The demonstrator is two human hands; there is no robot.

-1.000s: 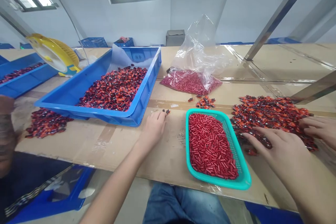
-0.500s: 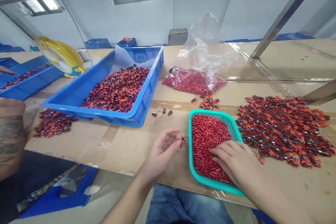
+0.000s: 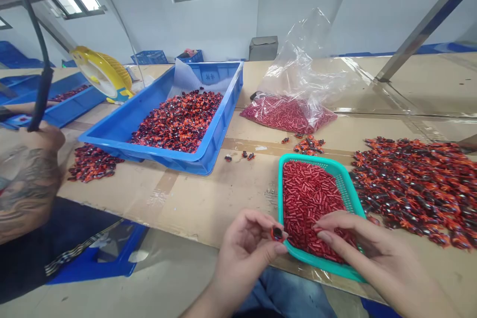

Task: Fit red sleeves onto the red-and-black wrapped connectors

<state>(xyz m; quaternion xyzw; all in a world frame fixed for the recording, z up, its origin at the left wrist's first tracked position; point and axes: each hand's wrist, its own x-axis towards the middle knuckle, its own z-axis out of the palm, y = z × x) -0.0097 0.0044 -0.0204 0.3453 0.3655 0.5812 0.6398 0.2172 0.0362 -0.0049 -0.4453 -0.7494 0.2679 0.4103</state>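
Observation:
Between its thumb and fingers my left hand (image 3: 249, 248) grips a small black-and-orange plastic piece (image 3: 277, 233), its dark round end facing me. My right hand (image 3: 372, 251) is over the near right part of a green plastic basket (image 3: 281, 198). Thumb and fingertips there pinch a tiny red tube, mostly covered by the fingers. Loose red tubes (image 3: 309, 194) fill the basket. To its right spreads a large heap of black-and-orange pieces (image 3: 421, 189), and a smaller cluster (image 3: 309, 145) lies just behind the basket.
A clear bag of red tubes (image 3: 286, 112) stands behind the basket. Left of it is a blue tray (image 3: 194, 159) holding many pieces, with a yellow fan (image 3: 102, 74) beyond. At far left, a co-worker's tattooed arm (image 3: 30, 194) holds a dark cable-like rod. A metal post (image 3: 417, 25) rises at right.
My left hand has moved right and nearer me with its piece, turning the round end up. My right hand has lifted from the tubes, pinching one. The co-worker's hand has come into view with the rod.

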